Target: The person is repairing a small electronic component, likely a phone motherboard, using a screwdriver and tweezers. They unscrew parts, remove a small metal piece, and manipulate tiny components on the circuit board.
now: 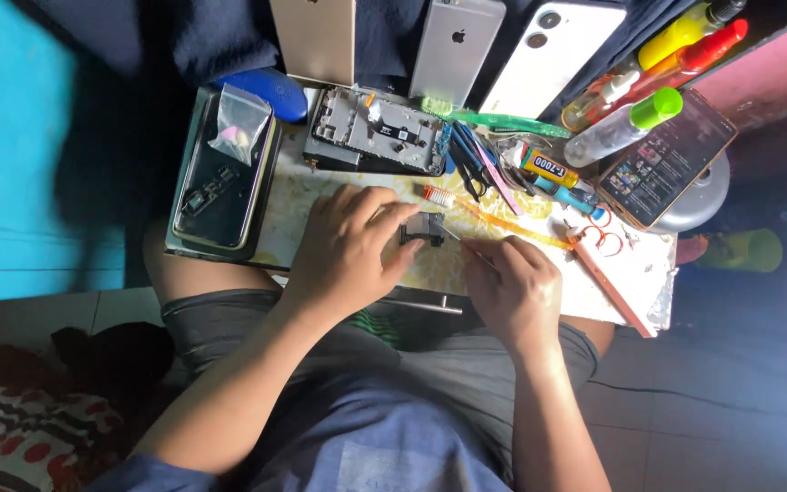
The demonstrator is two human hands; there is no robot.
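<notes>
My left hand pinches a small dark electronic part between thumb and fingers, just above the worn white work board. My right hand is closed around a thin metal tool whose tip points at that part from the right. Both hands hover near the board's front edge, over my lap. An opened phone frame with bare circuitry lies at the back of the board, beyond my left hand.
A dark phone with a small plastic bag on it lies at left. Three phones lean at the back. Bottles, a glue tube, a toothbrush, tweezers and a lit phone crowd the right side.
</notes>
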